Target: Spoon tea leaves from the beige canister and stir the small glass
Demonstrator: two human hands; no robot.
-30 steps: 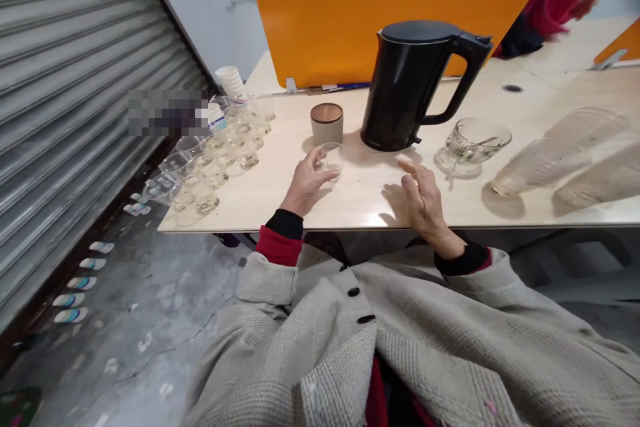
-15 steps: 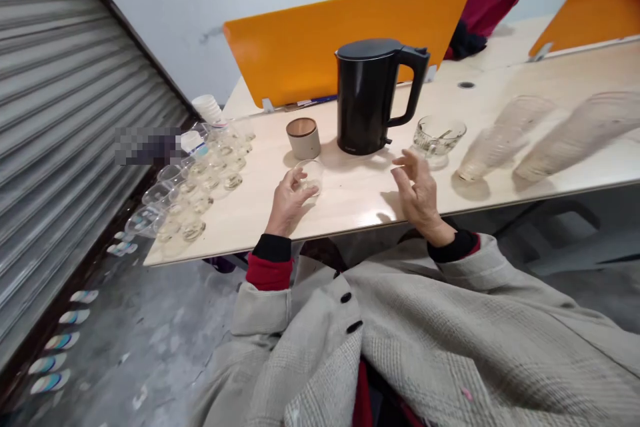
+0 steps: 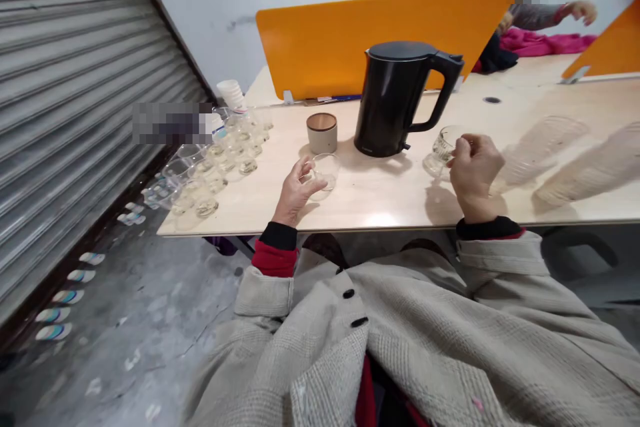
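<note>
A small clear plastic cup (image 3: 327, 177) stands on the table with the thumb and fingers of my left hand (image 3: 296, 192) curved round its left side. Farther right, my right hand (image 3: 476, 173) is closed at the near right side of a clear glass cup (image 3: 442, 149). That hand covers much of the glass, so its exact grip is hidden. Between and behind my hands stands a black electric kettle (image 3: 393, 100), its handle to the right. A grey cup with a brown inside (image 3: 322, 137) sits just behind the plastic cup.
Many clear cups with a little pale liquid (image 3: 215, 167) crowd the table's left end, near stacked white cups (image 3: 230, 93). Two blurred stacks of clear cups (image 3: 590, 167) lean at the right. Behind the kettle rises an orange divider (image 3: 320, 47); a person's hand (image 3: 580, 12) shows beyond it.
My right hand has moved right and closed at the glass cup. My left hand stays at the plastic cup. The view has shifted, and the other person's arm has come into sight.
</note>
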